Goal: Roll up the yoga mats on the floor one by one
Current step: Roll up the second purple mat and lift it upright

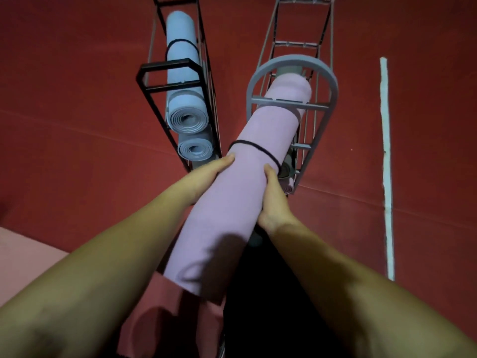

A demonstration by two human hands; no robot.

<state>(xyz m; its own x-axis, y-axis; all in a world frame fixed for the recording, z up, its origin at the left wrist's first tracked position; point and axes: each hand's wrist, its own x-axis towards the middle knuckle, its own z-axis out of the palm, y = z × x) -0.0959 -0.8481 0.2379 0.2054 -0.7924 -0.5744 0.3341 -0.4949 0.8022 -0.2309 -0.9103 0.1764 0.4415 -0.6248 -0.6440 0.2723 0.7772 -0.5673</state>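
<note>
While the rolled lilac foam yoga mat (pixel 247 182), bound by a black elastic band (pixel 258 148), is angling into the grey wire rack (pixel 327 81), both hands are gripping it. The left hand (pixel 211 177) and right hand (pixel 271 200) are curling around opposite sides.

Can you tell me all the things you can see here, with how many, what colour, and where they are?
rolled pink mat: one, pale pink, held in the middle, far end poking into the grey rack
black band: one, black, around the pink mat
grey rack: one, grey wire, upper right
black rack: one, black wire, upper left
rolled blue mats: at least three, blue, in the black rack
floor: red, all around
white strip: one, on the floor, right
left hand: one, grips the pink mat's left side
right hand: one, grips its right side
</note>
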